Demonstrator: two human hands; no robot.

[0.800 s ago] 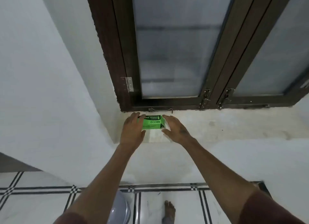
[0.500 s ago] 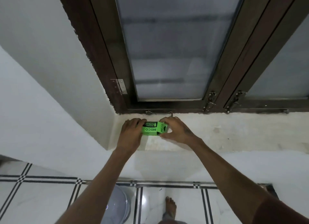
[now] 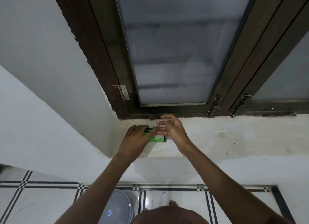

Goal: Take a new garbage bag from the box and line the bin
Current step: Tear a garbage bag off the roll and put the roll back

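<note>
A bright green garbage bag box (image 3: 156, 139) lies on the white window sill (image 3: 217, 137), just below the dark window frame. My left hand (image 3: 136, 138) lies over the box's left half and holds it. My right hand (image 3: 172, 129) hovers at the box's right end with fingers spread and curled, its fingertips near my left hand's fingers. A dark opening shows at the box's right end. A grey bin (image 3: 117, 208) with a domed lid stands on the floor below, partly hidden by my left forearm.
A frosted-glass window (image 3: 170, 56) in a dark brown frame rises behind the sill, with a metal hook latch (image 3: 154, 117) at its base. White walls close in on the left. Below lies a tiled floor (image 3: 33, 203) with black lines; one bare foot (image 3: 173, 203) shows.
My right hand has let go of the box's right end and lifted with fingers spread. My left hand has slid further over the box, which now shows its right end open.
</note>
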